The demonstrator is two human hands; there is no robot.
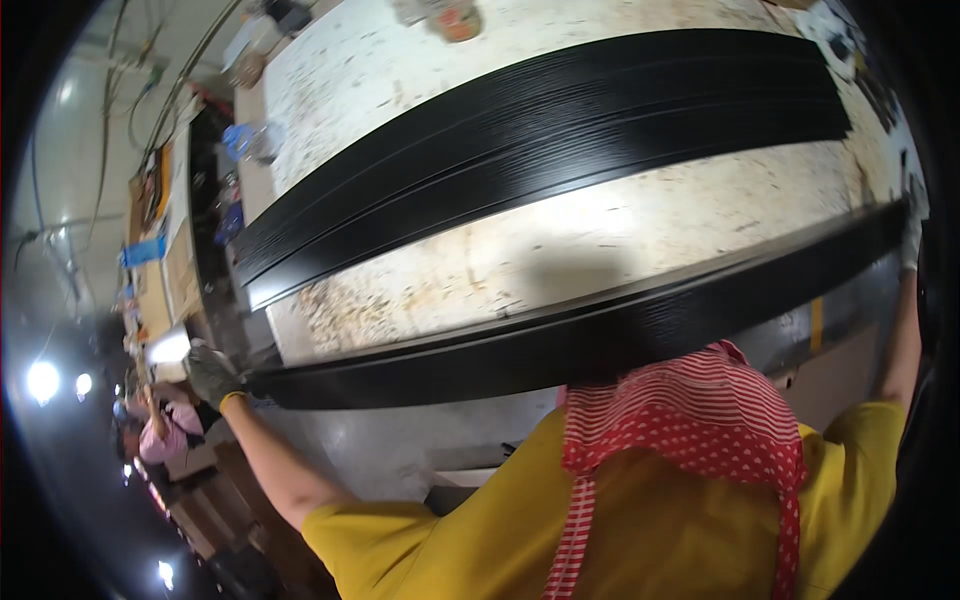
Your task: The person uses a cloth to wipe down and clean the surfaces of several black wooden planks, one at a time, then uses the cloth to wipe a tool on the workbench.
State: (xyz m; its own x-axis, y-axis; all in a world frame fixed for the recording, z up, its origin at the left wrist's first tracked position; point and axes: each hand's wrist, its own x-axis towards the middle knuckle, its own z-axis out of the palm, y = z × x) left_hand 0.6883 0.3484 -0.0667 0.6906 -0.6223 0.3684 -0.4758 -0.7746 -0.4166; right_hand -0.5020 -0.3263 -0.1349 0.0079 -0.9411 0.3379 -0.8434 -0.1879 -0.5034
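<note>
L hand (pixel 213 374) & R hand (pixel 913 225): fingers hold opp. ends of blk board (pixel 560 350). Grooved blk panel (pixel 560 130) lies beyond, on bench (pixel 690 215).

Yellow short-sleeved shirt (pixel 480 510), red-and-white patterned apron (pixel 690 400), grey yellow-edged glove (pixel 207 368) on left hand (pixel 213 376)

Text, labels, numbers, signs: none legible | container (pixel 457 22) toward table's (pixel 345 110) far edge: too blurred to read

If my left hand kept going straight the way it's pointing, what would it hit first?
Likely the tan bench in the background, past the end of the narrow black board your left hand grips; the gap between looks open, though depth is unclear.
</note>
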